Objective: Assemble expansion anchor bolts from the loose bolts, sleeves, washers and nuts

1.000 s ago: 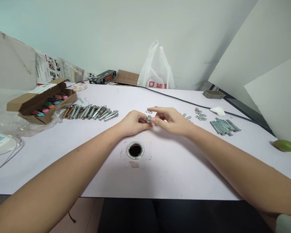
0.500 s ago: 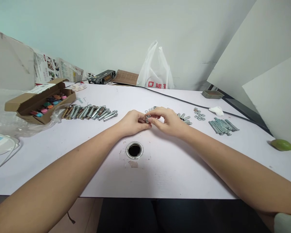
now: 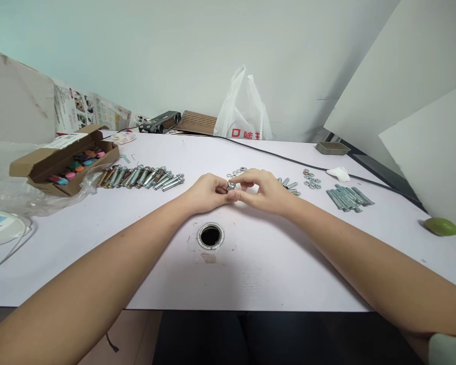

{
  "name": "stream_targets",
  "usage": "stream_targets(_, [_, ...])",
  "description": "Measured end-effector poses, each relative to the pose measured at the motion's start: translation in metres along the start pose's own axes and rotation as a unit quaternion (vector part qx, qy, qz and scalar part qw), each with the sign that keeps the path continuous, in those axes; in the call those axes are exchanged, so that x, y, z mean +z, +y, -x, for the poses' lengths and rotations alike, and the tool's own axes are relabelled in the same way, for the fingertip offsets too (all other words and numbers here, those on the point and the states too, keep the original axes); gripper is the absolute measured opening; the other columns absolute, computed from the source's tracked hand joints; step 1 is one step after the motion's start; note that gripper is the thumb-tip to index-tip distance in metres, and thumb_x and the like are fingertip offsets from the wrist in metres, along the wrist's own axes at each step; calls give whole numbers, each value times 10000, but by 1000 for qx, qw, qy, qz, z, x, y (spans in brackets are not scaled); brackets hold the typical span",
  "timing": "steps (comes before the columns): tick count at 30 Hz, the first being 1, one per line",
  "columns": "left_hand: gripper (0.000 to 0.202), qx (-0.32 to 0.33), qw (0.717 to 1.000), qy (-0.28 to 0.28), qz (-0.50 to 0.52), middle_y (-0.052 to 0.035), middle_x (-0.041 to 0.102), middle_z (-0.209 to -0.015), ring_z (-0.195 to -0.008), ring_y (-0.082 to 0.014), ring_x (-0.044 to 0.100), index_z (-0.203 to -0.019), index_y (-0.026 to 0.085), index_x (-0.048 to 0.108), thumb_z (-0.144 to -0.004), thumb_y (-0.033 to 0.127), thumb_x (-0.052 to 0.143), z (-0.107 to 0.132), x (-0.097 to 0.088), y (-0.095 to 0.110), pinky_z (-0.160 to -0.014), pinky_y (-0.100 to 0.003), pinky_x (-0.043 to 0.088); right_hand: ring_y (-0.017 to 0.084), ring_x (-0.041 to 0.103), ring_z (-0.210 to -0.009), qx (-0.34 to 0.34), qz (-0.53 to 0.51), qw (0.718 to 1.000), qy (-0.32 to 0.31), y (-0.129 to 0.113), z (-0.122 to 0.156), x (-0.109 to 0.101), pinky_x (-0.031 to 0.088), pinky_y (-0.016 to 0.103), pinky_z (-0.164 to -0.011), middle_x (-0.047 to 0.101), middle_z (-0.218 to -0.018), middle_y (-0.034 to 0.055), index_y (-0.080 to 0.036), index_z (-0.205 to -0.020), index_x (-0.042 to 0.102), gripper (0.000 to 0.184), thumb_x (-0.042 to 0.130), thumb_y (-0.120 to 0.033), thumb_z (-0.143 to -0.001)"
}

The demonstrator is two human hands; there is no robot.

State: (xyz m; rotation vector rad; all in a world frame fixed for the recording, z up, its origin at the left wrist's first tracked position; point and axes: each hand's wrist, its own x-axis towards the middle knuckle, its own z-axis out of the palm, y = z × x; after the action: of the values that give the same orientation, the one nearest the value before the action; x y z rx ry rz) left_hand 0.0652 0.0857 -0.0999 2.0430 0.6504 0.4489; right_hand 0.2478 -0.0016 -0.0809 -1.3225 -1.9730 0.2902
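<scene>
In the middle of the table, my left hand (image 3: 209, 193) is closed around a small silver nut (image 3: 231, 186), whose hexagonal end pokes out at the fingertips. Whatever else lies inside that hand is hidden. My right hand (image 3: 264, 191) pinches at the same nut from the other side, thumb below and forefinger above. Just behind the hands are several loose washers and nuts (image 3: 237, 172). Short metal sleeves (image 3: 288, 184) lie partly hidden behind the right hand. Left of the hands, a row of assembled expansion bolts (image 3: 140, 176) rests on the table.
Right of the hands lie more nuts (image 3: 312, 180), bare metal rods (image 3: 349, 197), crumpled tissue (image 3: 338, 174) and a green fruit (image 3: 441, 226). A cardboard box (image 3: 57, 185) of coloured-cap bottles stands left. A round hole (image 3: 211, 235) opens near the front. A black cable (image 3: 273, 153) crosses behind.
My right fingers have shifted slightly around the nut, with the forefinger lifted a little and the thumb lower. More of the nut shows now. The left hand stays nearly still.
</scene>
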Motion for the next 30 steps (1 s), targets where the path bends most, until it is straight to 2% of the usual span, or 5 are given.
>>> stream_targets(3, [294, -17, 999, -13, 27, 14, 611, -652, -583, -79, 473, -787, 127, 688, -719, 409, 735, 1, 0, 1, -547, -213, 348, 107, 360, -531, 26, -31, 997, 70, -1, 1, -2, 324, 288, -571, 370, -481, -16, -178, -465, 427, 527, 580, -427, -903])
stream_targets(8, [268, -16, 1000, -10, 25, 10, 630, -627, -560, -72, 486, -763, 128, 700, -716, 386, 754, 0, -1, -1, -530, -206, 343, 115, 449, -597, 65, -99, 993, 21, -2, 1, -1, 351, 274, -591, 554, -642, 20, -162, -653, 580, 454, 519, -512, -937])
stream_targets(14, [292, -35, 997, -26, 56, -31, 705, -744, -643, -100, 574, -869, 132, 731, -718, 380, 763, -1, -1, -3, -586, -212, 410, 85, 284, -425, 131, -150, 976, 85, 0, 2, -8, 289, 284, -511, 294, -389, -18, -183, -380, 389, 733, 395, -648, -947])
stream_targets(21, [292, -33, 999, -10, 28, -4, 646, -638, -543, -74, 490, -750, 123, 707, -718, 408, 764, 0, -2, -2, -515, -213, 329, 114, 518, -612, 95, -162, 982, -37, -4, 0, 3, 399, 270, -681, 598, -625, 37, -147, -591, 614, 657, 374, -634, -963])
stream_targets(30, [315, -49, 997, -25, 58, -18, 686, -697, -589, -83, 536, -865, 135, 735, -705, 403, 779, 0, -3, -2, -534, -200, 369, 97, 373, -461, 141, -148, 976, 76, 1, 3, -6, 313, 274, -537, 417, -451, -9, -152, -542, 605, 663, 402, -629, -955])
